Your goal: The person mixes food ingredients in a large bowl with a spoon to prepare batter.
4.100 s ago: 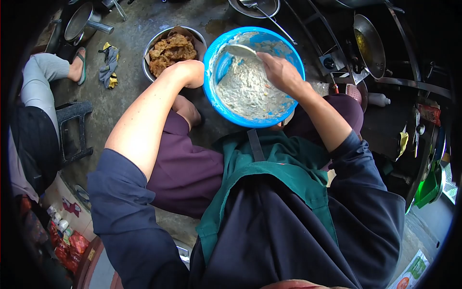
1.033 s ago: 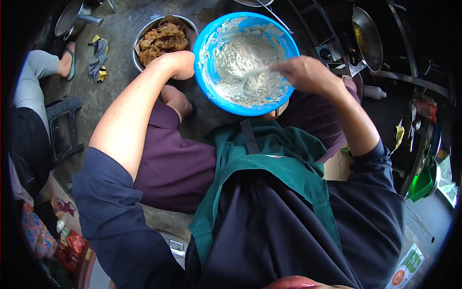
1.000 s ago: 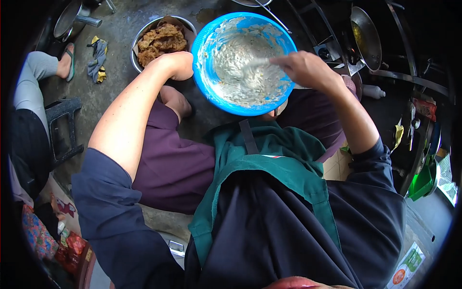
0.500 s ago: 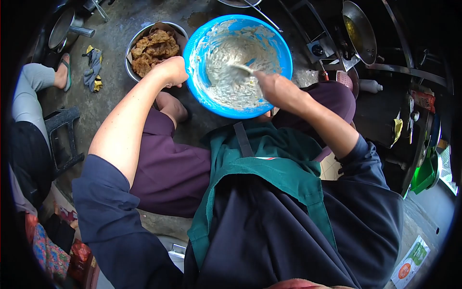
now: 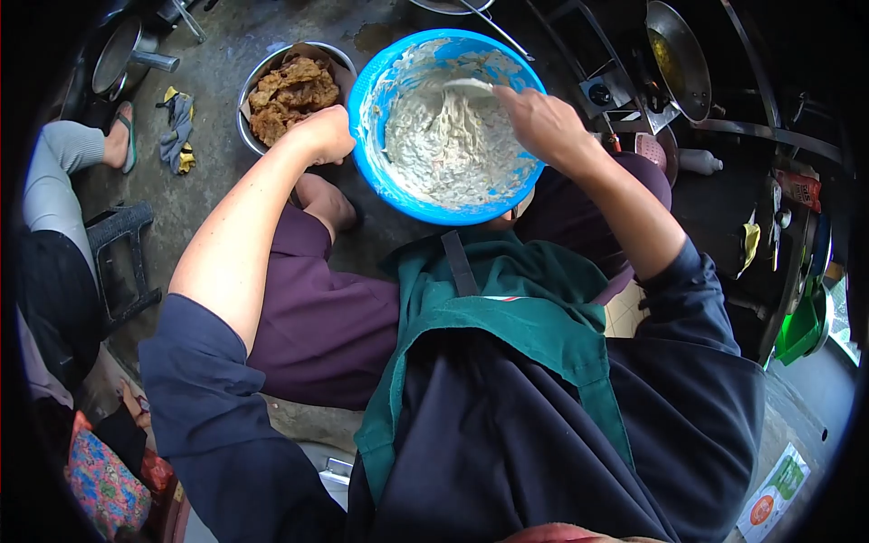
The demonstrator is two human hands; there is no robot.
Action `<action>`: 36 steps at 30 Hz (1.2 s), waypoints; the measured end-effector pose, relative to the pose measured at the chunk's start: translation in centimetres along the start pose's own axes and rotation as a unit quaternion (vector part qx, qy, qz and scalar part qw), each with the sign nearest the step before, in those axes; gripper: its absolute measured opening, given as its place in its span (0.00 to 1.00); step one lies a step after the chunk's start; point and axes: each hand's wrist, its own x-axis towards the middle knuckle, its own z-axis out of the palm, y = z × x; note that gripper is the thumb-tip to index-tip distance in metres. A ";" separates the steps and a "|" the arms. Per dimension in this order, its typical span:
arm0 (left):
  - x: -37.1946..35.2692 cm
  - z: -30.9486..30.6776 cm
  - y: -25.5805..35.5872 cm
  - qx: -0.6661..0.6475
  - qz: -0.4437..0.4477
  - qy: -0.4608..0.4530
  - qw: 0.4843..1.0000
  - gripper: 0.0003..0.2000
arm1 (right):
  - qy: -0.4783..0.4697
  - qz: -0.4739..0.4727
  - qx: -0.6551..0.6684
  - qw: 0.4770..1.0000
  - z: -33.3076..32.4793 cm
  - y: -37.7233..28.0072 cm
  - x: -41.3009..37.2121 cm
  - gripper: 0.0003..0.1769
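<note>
From the camera on the head, a person in a green apron point(image 5: 543, 339) sits low to a kitchen floor, a blue basin point(image 5: 444, 214) of thick, pale mixture point(image 5: 453, 154) set between the spread knees. The legs on either side appear to serve as a loose cradle, leaving the basin's mouth facing upward within easy reach of both arms.

The left hand point(image 5: 328, 136) is closed at the basin's left rim, its fingertips hidden; the grip is probably there to stop the vessel from turning or sliding. The right hand point(image 5: 548, 127), well apart from the left, is wrapped around the handle of a spoon point(image 5: 469, 85), whose head rests over the far part of the mixture. Ridges of the mixture run down below it, a sign that it is stiff enough to warrant so firm a hold.

Just beyond the left hand, a metal bowl point(image 5: 246, 127) holds browned, fried-looking pieces point(image 5: 294, 90) on brown paper point(image 5: 344, 80), the lining likely meant to soak up oil. To the right, a wok point(image 5: 690, 95) with yellowish liquid inside stands by the stove fittings, apart from the basin, perhaps to keep heat away from the knees.
</note>
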 end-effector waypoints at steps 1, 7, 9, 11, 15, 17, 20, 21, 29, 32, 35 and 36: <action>0.0 -0.1 0.2 -0.001 0.000 -0.004 1.000 0.10 | 0.003 0.013 -0.005 1.000 0.5 0.0 0.9 0.21; 0.7 0.0 -0.4 -0.002 -0.015 -0.018 1.000 0.10 | -0.058 -0.048 0.075 0.994 2.9 -4.1 0.4 0.14; 1.2 0.3 -0.9 -0.009 -0.001 -0.008 1.000 0.10 | -0.089 -0.093 0.062 0.990 1.5 -4.1 -1.0 0.17; 1.0 0.1 -1.0 -0.017 -0.016 -0.022 0.999 0.09 | -0.078 -0.112 0.017 0.991 -0.7 -2.3 -1.3 0.18; 0.4 -0.6 0.3 -0.028 -0.052 -0.064 0.996 0.08 | -0.027 -0.064 -0.054 0.996 -3.7 -1.7 0.4 0.19; 0.7 -0.5 0.1 -0.027 -0.061 -0.069 0.995 0.07 | 0.000 -0.034 -0.115 0.993 -1.7 -0.6 1.6 0.15; 0.4 -0.6 0.3 -0.033 -0.071 -0.066 0.995 0.07 | -0.059 0.028 -0.156 0.986 -0.2 -0.2 2.2 0.13; 0.3 -0.6 0.2 -0.041 -0.069 -0.061 0.995 0.07 | -0.101 0.043 -0.146 0.983 -0.4 -0.1 1.5 0.13; 1.3 0.0 -0.6 -0.027 -0.004 -0.016 1.000 0.09 | -0.240 0.029 0.108 0.964 1.0 -2.6 -3.4 0.13; 1.5 0.0 -0.7 -0.035 -0.028 -0.038 0.998 0.09 | -0.127 -0.068 0.128 0.981 1.6 -3.8 -4.9 0.13; 0.6 -0.4 0.0 -0.057 -0.064 -0.052 0.995 0.10 | -0.011 -0.098 0.102 0.990 -1.2 -3.2 -4.8 0.15; 0.6 -0.3 0.1 -0.061 -0.067 -0.055 0.994 0.10 | -0.052 -0.071 0.091 0.992 -2.0 -2.3 -4.4 0.19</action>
